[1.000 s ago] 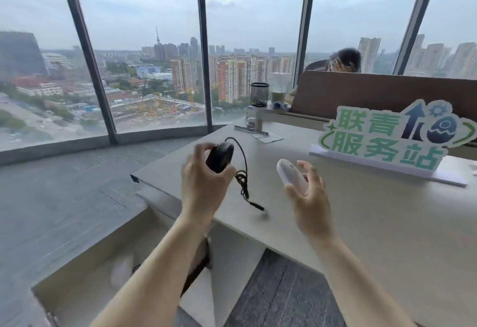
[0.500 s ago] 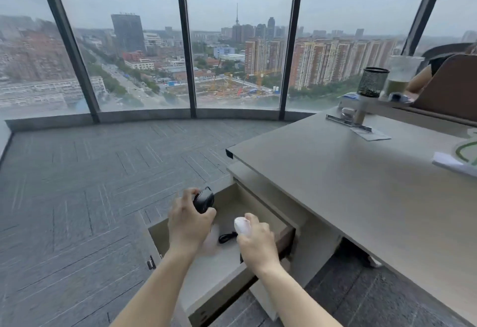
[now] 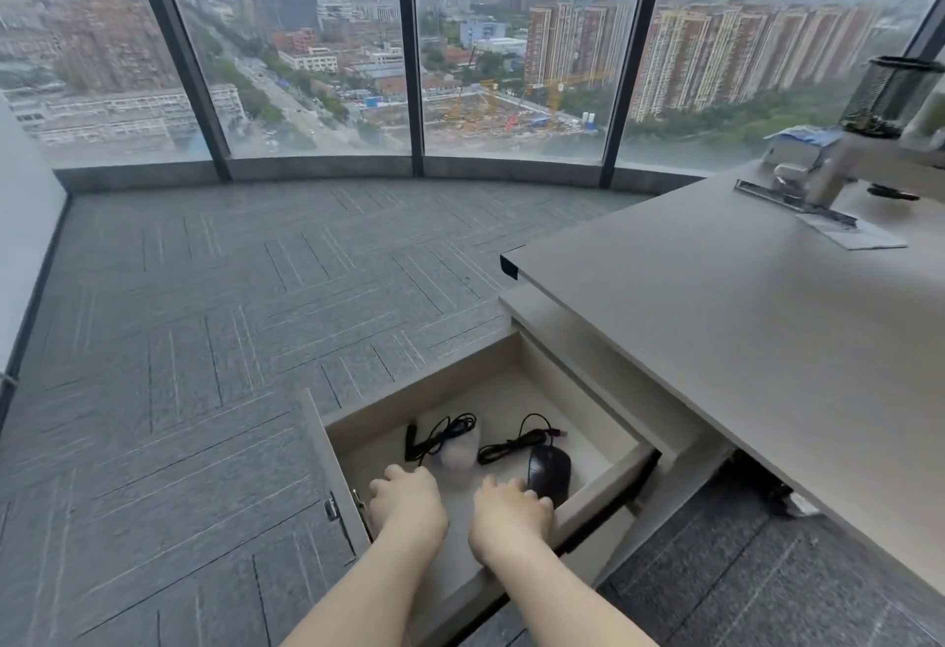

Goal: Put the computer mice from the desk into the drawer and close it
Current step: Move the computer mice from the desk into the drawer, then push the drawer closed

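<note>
Mice are down now: my hands (image 3: 409,501) (image 3: 509,511) held them a moment ago, now loosely curled and empty in the drawer (image 3: 608,485). Closing comes next.

Black mouse (image 3: 549,472) and white mouse (image 3: 460,452) lie apart.

Single view only: head-worn wide-angle camera, looking forward and steeply down from above the open drawer (image 3: 603,488), near enough that both forearms enter from the bottom edge. The desk (image 3: 741,350) corner sits right of centre and the curved window wall (image 3: 409,48) spans the top, straight lines bowed by the lens. No second view to share coverage with
</note>
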Demonstrator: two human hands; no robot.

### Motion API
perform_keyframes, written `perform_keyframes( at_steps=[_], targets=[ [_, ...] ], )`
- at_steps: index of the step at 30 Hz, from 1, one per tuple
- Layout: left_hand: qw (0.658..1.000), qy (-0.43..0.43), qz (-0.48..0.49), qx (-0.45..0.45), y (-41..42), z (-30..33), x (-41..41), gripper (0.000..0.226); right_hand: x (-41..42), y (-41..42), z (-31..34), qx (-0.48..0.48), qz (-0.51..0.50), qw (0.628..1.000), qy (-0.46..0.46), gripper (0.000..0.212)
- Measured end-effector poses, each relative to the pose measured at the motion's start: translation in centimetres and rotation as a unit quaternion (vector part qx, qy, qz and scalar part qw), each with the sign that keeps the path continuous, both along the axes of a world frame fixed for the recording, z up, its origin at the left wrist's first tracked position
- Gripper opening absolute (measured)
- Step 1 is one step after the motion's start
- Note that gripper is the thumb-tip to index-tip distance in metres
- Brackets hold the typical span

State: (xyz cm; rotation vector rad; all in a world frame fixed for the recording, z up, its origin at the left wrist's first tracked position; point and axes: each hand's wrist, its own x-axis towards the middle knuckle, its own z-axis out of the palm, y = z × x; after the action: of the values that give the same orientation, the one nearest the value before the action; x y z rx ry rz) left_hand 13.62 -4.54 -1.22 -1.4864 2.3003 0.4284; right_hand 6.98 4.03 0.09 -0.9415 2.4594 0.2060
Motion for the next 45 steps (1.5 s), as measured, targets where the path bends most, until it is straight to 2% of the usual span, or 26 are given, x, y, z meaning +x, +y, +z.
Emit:
perform_keyframes(
  at_steps=[3, 5, 7, 9, 11, 13, 15, 17, 19, 21, 25, 27, 35, 41, 45],
  targets=[
    [1.0, -0.004, 0.009, 0.022, 0.1, -1.0, 0.0, 0.062, -0.3, 0.1, 0.2, 0.002, 0.013, 1.0, -0.007, 0.053],
    [0.999, 0.009, 0.015, 0.033, 0.1, -0.9, 0.0, 0.062, -0.4, 0.5, 0.8, -0.037, 0.017, 0.999, -0.01, 0.046],
    [0.998, 0.053, 0.021, 0.026, 0.1, 0.1, -0.2, 0.054, -0.6, 1.2, 1.4, -0.129, 0.008, 0.991, -0.029, 0.038],
    [0.989, 0.148, 0.013, -0.003, -0.1, 1.9, -0.1, 0.044, -0.6, 2.5, 2.0, -0.249, -0.015, 0.967, -0.049, 0.035],
    [0.958, 0.281, 0.007, -0.052, -0.5, 4.0, 0.7, 0.037, -0.3, 4.3, 2.4, -0.347, -0.028, 0.936, -0.046, 0.033],
    [0.911, 0.395, 0.016, -0.113, -0.9, 5.5, 2.6, 0.031, 0.9, 6.4, 2.5, -0.413, -0.033, 0.91, -0.034, 0.023],
    [0.868, 0.469, 0.056, -0.154, -1.0, 6.4, 5.1, 0.027, 2.6, 8.5, 2.4, -0.451, -0.041, 0.89, -0.059, 0.015],
    [0.841, 0.502, 0.138, -0.149, -0.6, 6.6, 7.6, 0.029, 4.7, 10.2, 2.0, -0.453, -0.043, 0.883, -0.116, 0.021],
    [0.825, 0.507, 0.227, -0.102, -0.6, 5.4, 9.5, 0.035, 6.5, 11.5, 1.1, -0.442, -0.031, 0.878, -0.18, 0.028],
    [0.804, 0.507, 0.311, -0.003, -0.5, 3.8, 11.1, 0.039, 8.0, 12.2, 0.1, -0.425, -0.01, 0.878, -0.221, 0.035],
    [0.669, 0.556, 0.443, 0.216, 1.5, 1.3, 12.0, 0.027, 10.3, 12.4, -0.8, -0.375, 0.012, 0.898, -0.23, 0.049],
    [0.635, 0.58, 0.433, 0.27, 2.8, 1.2, 11.8, 0.03, 11.2, 12.0, -1.2, -0.367, 0.002, 0.905, -0.216, 0.044],
    [0.62, 0.602, 0.392, 0.316, 3.9, 1.1, 8.9, 0.038, 9.9, 11.4, -1.4, -0.401, -0.083, 0.892, -0.191, 0.022],
    [0.612, 0.6, 0.362, 0.367, 4.9, 0.6, 3.0, 0.038, 4.9, 12.4, -1.8, -0.41, -0.173, 0.882, -0.156, 0.027],
    [0.598, 0.605, 0.348, 0.394, 6.2, 1.2, -1.8, 0.044, 1.4, 13.1, -1.7, -0.439, -0.265, 0.843, -0.16, 0.039]
  ],
)
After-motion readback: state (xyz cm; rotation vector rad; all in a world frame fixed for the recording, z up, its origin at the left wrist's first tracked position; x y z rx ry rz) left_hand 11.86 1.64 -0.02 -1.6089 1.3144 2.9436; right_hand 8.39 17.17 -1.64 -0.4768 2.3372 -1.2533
